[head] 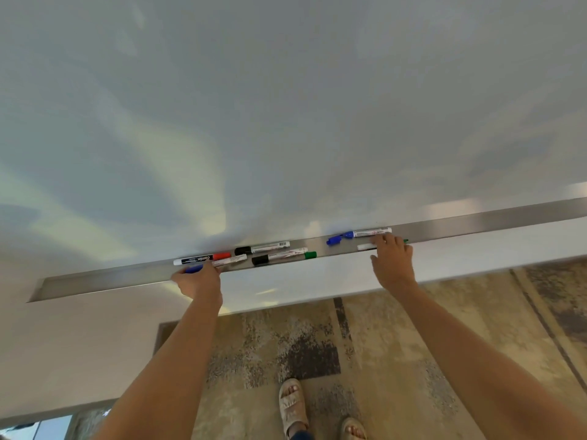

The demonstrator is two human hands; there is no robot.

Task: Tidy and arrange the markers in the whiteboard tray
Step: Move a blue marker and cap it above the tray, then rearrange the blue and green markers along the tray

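Across the middle of the frame runs the whiteboard tray [476, 222], a narrow metal ledge slanting from lower left to upper right, with the markers scattered along its centre. Left hand [200, 281] sits at centre-left, fingers curled round a blue marker [194, 268] whose end pokes out toward the left; its barrel is hidden under the fingers. Just above it lie a red-capped marker [203, 258] and another white-barrelled one [230, 260], touching or nearly so. Right hand [394, 258] at centre-right reaches over the tray edge, fingertips down on a white marker with a green tip [367, 247]; whether it pinches or merely presses I cannot tell (fingers hide the contact). Blue-capped marker [359, 235] lies just behind that hand, against the board. Between the hands: a black-capped marker [262, 248] and a black-and-green-ended one [284, 257], askew to each other. Judgement on handling: markers light, rigid, smooth plastic, round in section, so prone to roll on the slick metal; not fragile, though caps may pop. Best taken mid-barrel with thumb and two fingers, or slid lengthwise along the tray. Arrangement looks barely begun; most pieces lie unaligned.
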